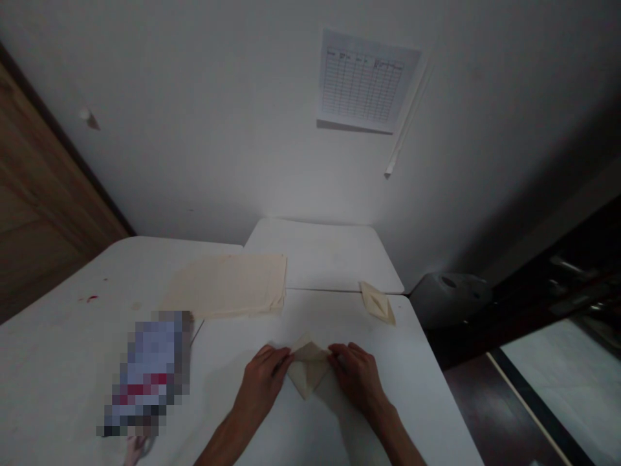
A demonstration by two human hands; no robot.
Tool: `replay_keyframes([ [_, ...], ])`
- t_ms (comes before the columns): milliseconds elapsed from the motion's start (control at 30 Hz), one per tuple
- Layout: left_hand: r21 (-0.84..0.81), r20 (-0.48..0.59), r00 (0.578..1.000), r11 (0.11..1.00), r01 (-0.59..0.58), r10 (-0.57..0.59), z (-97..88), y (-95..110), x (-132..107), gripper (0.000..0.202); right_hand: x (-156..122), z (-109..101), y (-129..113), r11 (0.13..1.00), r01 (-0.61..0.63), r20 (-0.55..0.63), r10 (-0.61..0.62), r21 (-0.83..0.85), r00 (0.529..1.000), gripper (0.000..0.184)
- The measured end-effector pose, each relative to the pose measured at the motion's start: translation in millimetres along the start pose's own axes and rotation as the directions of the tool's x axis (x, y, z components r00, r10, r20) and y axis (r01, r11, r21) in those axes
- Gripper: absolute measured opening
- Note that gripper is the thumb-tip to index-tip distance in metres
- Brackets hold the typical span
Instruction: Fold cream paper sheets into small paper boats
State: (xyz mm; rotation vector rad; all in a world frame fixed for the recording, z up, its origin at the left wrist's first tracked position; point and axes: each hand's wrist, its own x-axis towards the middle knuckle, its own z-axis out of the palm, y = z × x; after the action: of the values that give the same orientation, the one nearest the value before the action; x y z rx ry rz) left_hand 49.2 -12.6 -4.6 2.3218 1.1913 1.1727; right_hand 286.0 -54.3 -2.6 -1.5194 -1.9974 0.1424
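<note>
A small folded piece of beige paper (307,375) lies on the white table in front of me, its shape like a diamond with a raised flap across the top. My left hand (266,374) pinches its left corner between thumb and fingers. On the opposite side, my right hand (356,374) pinches the right corner in the same way. Farther off to the right lies another folded beige paper (377,303), with neither hand on it. A stack of flat beige paper sheets (228,285) rests at the back left.
A blurred-out object (150,369) is on the left of the white table (233,414). A printed chart (363,81) hangs on the wall. Beyond the right table edge stands a pale plastic container (451,294). Brown wood (43,188) borders the left.
</note>
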Motion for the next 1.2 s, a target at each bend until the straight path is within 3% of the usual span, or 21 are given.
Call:
replay_keyframes([
  [167, 0.045, -0.025, 0.996, 0.995, 0.085, -0.084, 6.3, 1.6, 3.8, 0.024, 3.9, 0.9, -7.1, 0.996, -0.083, -0.001, 0.083, -0.015, 0.997, 0.017],
  [333, 0.079, 0.010, 0.995, 0.992, 0.100, -0.101, 7.1, 3.2, 5.3, 0.023, 5.7, -0.3, -12.0, 0.993, -0.119, 0.007, 0.119, -0.004, 0.993, 0.017],
  [533, 0.117, 0.039, 0.991, 0.986, 0.121, -0.126, 8.5, 5.5, 7.4, 0.022, 8.1, 3.4, -19.3, 0.958, -0.284, -0.030, 0.285, 0.029, 0.958, 0.019],
  [700, 0.110, 0.087, 0.990, 0.989, 0.103, -0.113, 1.6, 7.5, 9.7, 0.023, 10.1, 3.7, -19.6, 0.963, -0.232, 0.018, 0.231, 0.135, 0.973, 0.021],
  [933, 0.050, 0.245, 0.967, 0.995, -0.091, 0.076, -17.4, 2.3, 3.5, 0.016, 5.5, -3.3, -7.0, 0.982, -0.096, 0.075, 0.085, 0.163, 0.994, 0.018],
  [1200, 0.176, 0.366, 0.917, 0.956, -0.236, 0.160, -13.0, 12.1, 10.8, 0.023, 9.0, -1.0, -18.4, 0.974, -0.049, 0.189, 0.007, 0.220, 0.982, 0.045],
])
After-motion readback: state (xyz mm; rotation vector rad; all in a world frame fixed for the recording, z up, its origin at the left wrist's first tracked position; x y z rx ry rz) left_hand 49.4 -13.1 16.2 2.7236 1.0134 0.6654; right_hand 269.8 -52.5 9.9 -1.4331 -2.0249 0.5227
